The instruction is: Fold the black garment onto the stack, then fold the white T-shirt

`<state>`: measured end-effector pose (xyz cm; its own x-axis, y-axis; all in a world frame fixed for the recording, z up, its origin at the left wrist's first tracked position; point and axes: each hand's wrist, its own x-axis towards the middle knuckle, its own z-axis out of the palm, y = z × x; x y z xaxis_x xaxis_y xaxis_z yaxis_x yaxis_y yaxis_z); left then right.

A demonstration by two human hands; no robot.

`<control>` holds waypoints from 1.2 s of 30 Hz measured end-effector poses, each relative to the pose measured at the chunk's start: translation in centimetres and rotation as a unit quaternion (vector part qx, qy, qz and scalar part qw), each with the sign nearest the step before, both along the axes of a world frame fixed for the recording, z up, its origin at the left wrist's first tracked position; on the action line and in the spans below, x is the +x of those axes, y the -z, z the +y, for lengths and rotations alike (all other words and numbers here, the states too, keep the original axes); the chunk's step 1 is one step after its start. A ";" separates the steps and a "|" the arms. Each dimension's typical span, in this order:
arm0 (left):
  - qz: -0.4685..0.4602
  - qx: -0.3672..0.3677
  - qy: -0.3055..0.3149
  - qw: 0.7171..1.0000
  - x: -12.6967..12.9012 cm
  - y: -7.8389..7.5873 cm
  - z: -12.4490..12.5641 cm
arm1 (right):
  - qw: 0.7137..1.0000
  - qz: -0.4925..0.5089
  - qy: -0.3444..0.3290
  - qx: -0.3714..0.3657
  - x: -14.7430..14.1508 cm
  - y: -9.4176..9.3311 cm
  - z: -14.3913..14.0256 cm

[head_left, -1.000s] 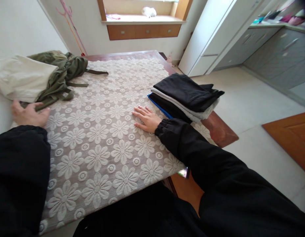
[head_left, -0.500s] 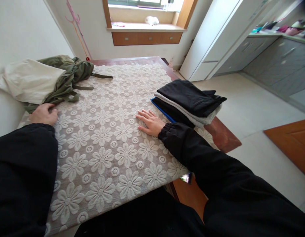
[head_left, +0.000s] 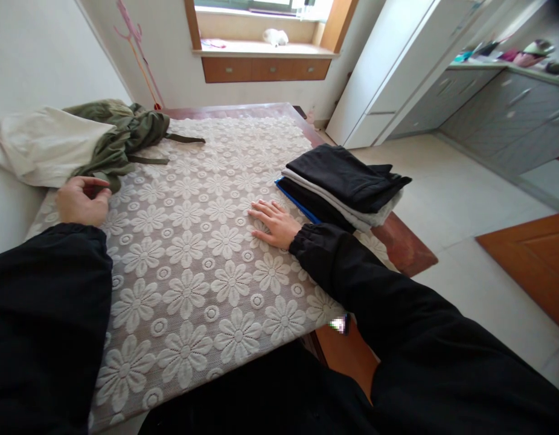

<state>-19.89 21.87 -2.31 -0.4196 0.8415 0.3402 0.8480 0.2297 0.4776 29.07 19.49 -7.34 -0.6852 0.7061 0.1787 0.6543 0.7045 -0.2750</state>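
Observation:
My left hand point(head_left: 81, 200) hovers at the left side of the table with fingers loosely curled, holding nothing, just short of a crumpled olive-green garment point(head_left: 121, 136). A cream-coloured cloth point(head_left: 44, 145) lies bunched against that garment. My right hand point(head_left: 274, 222) rests flat, fingers spread, on the white flower-patterned lace tablecloth point(head_left: 202, 241). Right beside it sits a stack of folded clothes point(head_left: 343, 184): black on top, grey below, black under that, with a blue edge at the bottom.
The wooden table point(head_left: 404, 241) shows bare at its right corner. A white wall runs along the left. Beyond the table are a window sill with wooden drawers point(head_left: 265, 67), a white cabinet point(head_left: 388, 72) and grey kitchen cabinets point(head_left: 510, 115). Tiled floor lies to the right.
My left hand has lifted off the tablecloth and moved toward the olive garment, its fingers curling. My right hand stays flat in place. The view has shifted slightly.

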 end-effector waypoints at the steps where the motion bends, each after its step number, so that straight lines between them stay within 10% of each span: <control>1: 0.001 -0.015 0.006 1.000 0.0 0.1 0.1 | 1.000 0.000 0.000 0.000 0.0 0.0 0.0; 6: 0.073 -0.007 0.074 0.995 0.1 0.5 0.5 | 1.000 -0.003 0.003 -0.005 0.0 -0.2 -0.1; 11: 0.091 -0.188 0.072 0.975 1.9 0.8 0.9 | 1.000 -0.007 0.005 -0.007 -0.1 -0.3 -0.2; 20: 0.119 -0.099 0.067 0.986 2.1 3.3 0.1 | 1.000 -0.008 0.009 -0.007 -0.2 -0.4 -0.3; 36: 0.090 -0.066 0.031 0.993 2.1 2.8 0.6 | 1.000 0.018 0.001 0.008 -0.1 0.0 -0.2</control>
